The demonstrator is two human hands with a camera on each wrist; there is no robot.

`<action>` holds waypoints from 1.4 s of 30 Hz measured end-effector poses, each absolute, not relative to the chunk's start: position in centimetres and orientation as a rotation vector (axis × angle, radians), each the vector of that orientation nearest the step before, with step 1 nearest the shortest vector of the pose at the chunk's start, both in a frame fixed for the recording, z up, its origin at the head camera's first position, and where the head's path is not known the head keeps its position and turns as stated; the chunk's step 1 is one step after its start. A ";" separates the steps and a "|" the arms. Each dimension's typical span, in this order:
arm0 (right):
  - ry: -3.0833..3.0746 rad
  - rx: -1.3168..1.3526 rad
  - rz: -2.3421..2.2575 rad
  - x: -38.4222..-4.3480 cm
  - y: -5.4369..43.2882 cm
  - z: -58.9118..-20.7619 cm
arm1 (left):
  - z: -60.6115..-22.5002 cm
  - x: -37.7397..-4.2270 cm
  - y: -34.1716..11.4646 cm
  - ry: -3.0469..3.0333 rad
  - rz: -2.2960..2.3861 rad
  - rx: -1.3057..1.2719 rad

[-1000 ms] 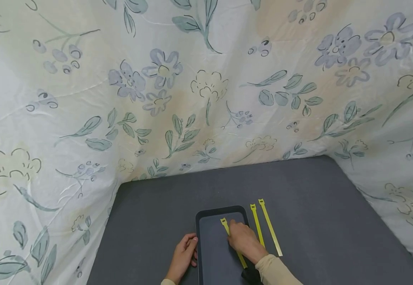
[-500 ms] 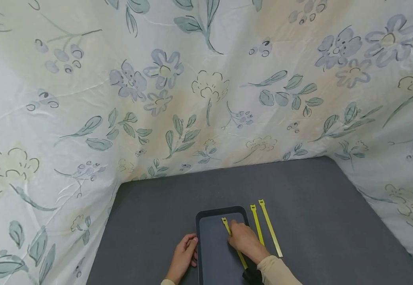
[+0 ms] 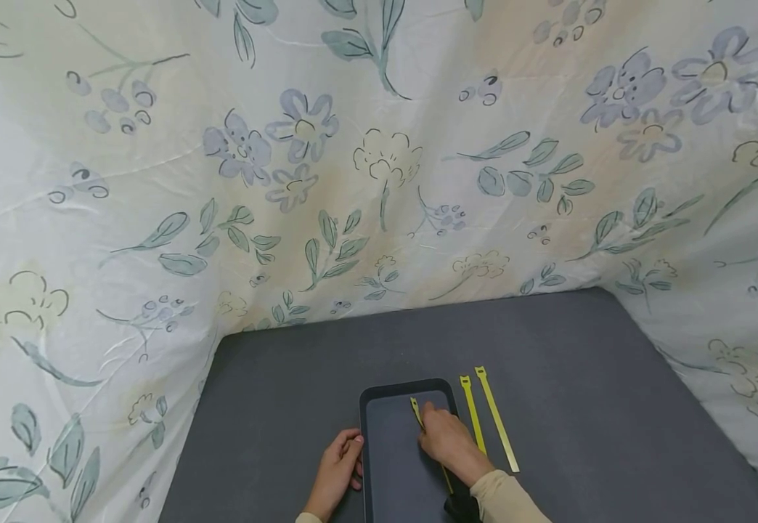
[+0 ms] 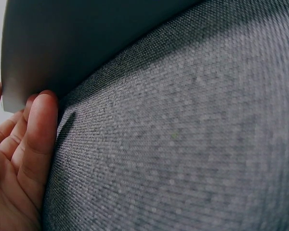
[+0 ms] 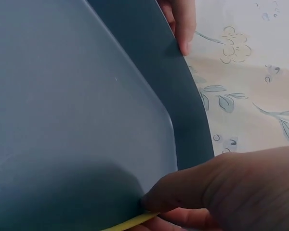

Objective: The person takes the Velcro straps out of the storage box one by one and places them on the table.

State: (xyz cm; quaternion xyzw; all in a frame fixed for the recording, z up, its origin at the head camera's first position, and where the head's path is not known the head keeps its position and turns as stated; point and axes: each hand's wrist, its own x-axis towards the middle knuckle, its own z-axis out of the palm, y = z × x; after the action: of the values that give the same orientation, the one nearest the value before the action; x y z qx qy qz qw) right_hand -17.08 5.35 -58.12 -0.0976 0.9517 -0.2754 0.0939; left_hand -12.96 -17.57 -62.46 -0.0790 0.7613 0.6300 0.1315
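Observation:
A dark rectangular tray [image 3: 408,387] lies lengthwise on the grey tabletop. At its left side, my left hand [image 3: 337,465] grips the rim; in the left wrist view its fingers [image 4: 41,130] lie against the tray's outer wall. My right hand [image 3: 449,442] is over the tray's right part and pinches a yellow strap-style cable tie [image 3: 415,409] between thumb and fingers. The slotted head points away from me, and the tie now stands nearly edge-on. Its middle is hidden by the hand. The right wrist view shows a curved yellow stretch of the tie [image 5: 130,223] under the thumb.
Two more yellow cable ties, a nearer one [image 3: 473,410] and a farther one [image 3: 496,418], lie side by side on the tabletop [image 3: 588,407] right of the tray. A floral cloth [image 3: 379,181] hangs around the back and sides of the table.
The cable tie in my right hand has turned from flat-faced to edge-on, its head shifting slightly right. Both hands stay in nearly the same places, and the tray has not moved.

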 end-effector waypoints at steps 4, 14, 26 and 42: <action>2.788 -0.270 -0.845 -17.3 5.4 -58.2 | -62.5 -12.9 -17.6 2.210 1.818 -0.240; 2.494 -0.229 -1.104 -18.0 6.0 -58.2 | -62.5 -12.9 -17.5 2.212 1.803 -0.253; 2.039 -0.124 -1.599 -17.4 6.7 -58.5 | -62.4 -12.8 -17.5 2.211 1.802 -0.260; 1.945 -0.046 -1.750 -18.3 6.9 -57.1 | -62.3 -12.8 -17.5 2.217 1.822 -0.238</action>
State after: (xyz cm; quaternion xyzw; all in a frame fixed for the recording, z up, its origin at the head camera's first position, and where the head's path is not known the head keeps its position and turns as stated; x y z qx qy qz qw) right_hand -18.29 6.89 -57.08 -0.0170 0.7178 -0.6459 0.2595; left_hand -12.84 -17.53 -62.31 -0.0818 0.7633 0.6274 0.1305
